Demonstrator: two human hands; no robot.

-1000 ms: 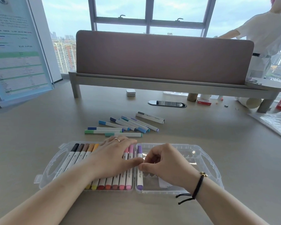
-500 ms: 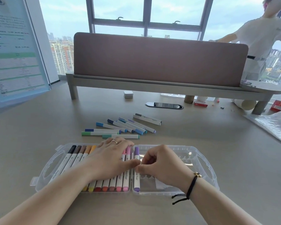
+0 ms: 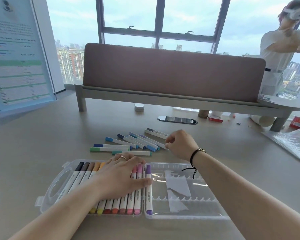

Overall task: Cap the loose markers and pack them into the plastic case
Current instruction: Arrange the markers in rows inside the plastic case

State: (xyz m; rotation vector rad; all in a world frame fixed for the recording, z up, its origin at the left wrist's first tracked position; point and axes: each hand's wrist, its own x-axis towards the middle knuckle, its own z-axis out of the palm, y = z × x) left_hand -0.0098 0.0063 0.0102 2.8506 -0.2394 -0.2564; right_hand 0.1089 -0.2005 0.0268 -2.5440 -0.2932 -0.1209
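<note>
Item: marker set, packing in progress. We are noting that the right hand [image 3: 179, 144], which half a second ago was pinching at the purple marker [image 3: 148, 187] beside the case's centre ridge, is now reaching out over the bench [image 3: 42, 144] to the loose markers [image 3: 133, 143]; we are reading this as the purple one being seated and the next pick-up beginning. Its fingers [image 3: 168, 140] are curling narrow, tips meeting at the near end of a white-barrelled marker [image 3: 158, 144] on the right of the pile; whether they are already gripping it we cannot tell. The left hand [image 3: 123, 174] is lying flat, fingers straight, pressing on the packed row in the left half of the plastic case [image 3: 189, 215], thumb touching the purple marker. The case's right half is holding only that marker and a paper slip [image 3: 177, 185]. The loose markers are lying just beyond the case, all apparently capped, roughly ten remaining to pack.
</note>
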